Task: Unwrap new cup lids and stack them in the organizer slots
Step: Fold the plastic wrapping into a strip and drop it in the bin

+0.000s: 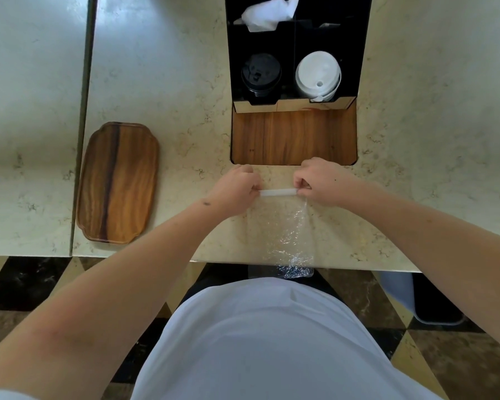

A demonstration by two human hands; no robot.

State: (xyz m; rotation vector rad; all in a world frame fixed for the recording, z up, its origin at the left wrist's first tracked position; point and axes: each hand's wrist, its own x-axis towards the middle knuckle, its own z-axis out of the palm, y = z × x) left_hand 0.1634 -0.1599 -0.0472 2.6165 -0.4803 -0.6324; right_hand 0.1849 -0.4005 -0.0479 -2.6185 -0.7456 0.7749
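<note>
The left hand (237,187) and the right hand (315,183) hold a thin white stack of lids (277,192) between them, just above the counter (171,96) near its front edge. The stack is seen from the side, so it looks like a short white bar, and its long axis runs from left to right, from one hand to the other. Both hands are equally near to it, because each one pinches one end with curled fingers and thumb.

The clear plastic wrap (289,235) hangs from the right hand's side and trails toward the person over the edge of the counter. It seems the lids are already almost free of it.

The organizer (231,53) stands straight ahead, beyond the hands. Its right slot holds white lids (318,73) and its left slot holds black lids (261,73). So I judge that the coming move goes forward and a little to the right, to the white slot, after the wrap is dropped. Both forearms reach forward, with the wrists turned inward toward each other.
</note>
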